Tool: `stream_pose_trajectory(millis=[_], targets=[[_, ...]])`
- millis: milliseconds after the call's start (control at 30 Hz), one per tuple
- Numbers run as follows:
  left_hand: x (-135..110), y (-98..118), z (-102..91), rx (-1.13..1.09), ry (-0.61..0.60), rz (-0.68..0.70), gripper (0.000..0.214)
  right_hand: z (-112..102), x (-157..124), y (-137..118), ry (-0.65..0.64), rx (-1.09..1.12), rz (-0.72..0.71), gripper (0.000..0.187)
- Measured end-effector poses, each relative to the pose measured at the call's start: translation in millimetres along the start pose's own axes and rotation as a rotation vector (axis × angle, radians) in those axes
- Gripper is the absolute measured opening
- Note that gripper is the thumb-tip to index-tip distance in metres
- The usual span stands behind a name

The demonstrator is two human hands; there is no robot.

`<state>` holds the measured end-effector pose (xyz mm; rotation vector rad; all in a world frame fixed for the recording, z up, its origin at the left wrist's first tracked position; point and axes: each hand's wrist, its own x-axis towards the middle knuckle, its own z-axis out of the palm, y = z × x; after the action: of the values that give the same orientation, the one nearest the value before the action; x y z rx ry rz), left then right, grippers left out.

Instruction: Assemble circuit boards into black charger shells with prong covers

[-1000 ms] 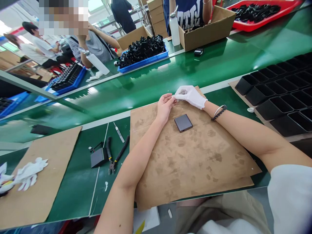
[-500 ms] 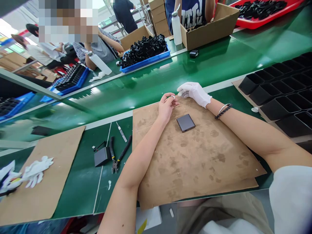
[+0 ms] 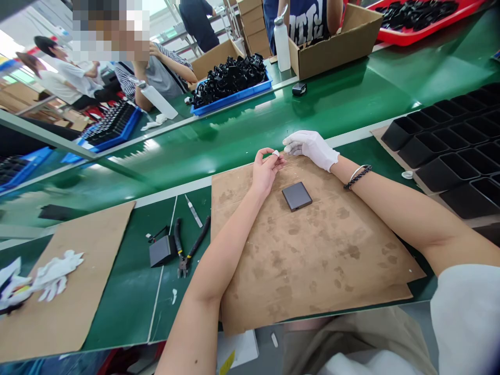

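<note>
My left hand [image 3: 266,169], bare, is raised over the far edge of a stained cardboard sheet [image 3: 297,260]. Its thumb and fingers are pinched on a small white piece [image 3: 276,153], too small to identify for certain. Close by on the right, my right hand [image 3: 310,148] wears a white glove; its fingers reach toward the left hand, loosely bent, and hold nothing I can see. A flat dark grey square case [image 3: 297,196] lies on the cardboard just below both hands, touched by neither.
Left of the cardboard lie black-handled cutting pliers [image 3: 183,264], tweezers [image 3: 194,211] and a dark box-shaped part [image 3: 162,251]. Black trays [image 3: 441,169] stand at right. A white glove [image 3: 58,271] rests on another cardboard sheet. Beyond runs a green belt [image 3: 234,138] with a small black object [image 3: 299,89]; people sit behind bins.
The small black object on the green belt has shifted left, as has a dark item at the far left. My hands have barely moved; the square case stays put.
</note>
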<state>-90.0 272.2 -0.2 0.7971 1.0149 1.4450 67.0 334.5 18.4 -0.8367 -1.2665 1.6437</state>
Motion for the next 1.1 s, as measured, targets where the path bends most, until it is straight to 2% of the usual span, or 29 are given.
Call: stream_pose_trajectory(millis=[267, 467, 667, 733, 900, 1100], targets=[[-2, 1, 1.2, -0.003, -0.022, -0.004, 0.014, -5, 2, -3, 0.027, 0.187, 0.107, 0.028], [-2, 2, 2.7, 0.004, -0.013, -0.031, 0.008, -7, 2, -3, 0.019, 0.252, 0.091, 0.020], [-4, 2, 2.8, 0.023, -0.002, -0.042, 0.019, -9, 2, -3, 0.001, 0.260, 0.098, 0.023], [-4, 3, 2.5, 0.025, -0.002, -0.042, 0.020, -11, 2, -2, -0.015, 0.266, 0.104, 0.028], [-3, 3, 2.0, 0.025, -0.006, -0.051, 0.022, -18, 5, -2, -0.068, 0.295, 0.103, 0.057], [-4, 5, 2.4, 0.051, -0.034, -0.083, 0.025, -23, 9, 0, -0.078, 0.320, 0.109, 0.062]])
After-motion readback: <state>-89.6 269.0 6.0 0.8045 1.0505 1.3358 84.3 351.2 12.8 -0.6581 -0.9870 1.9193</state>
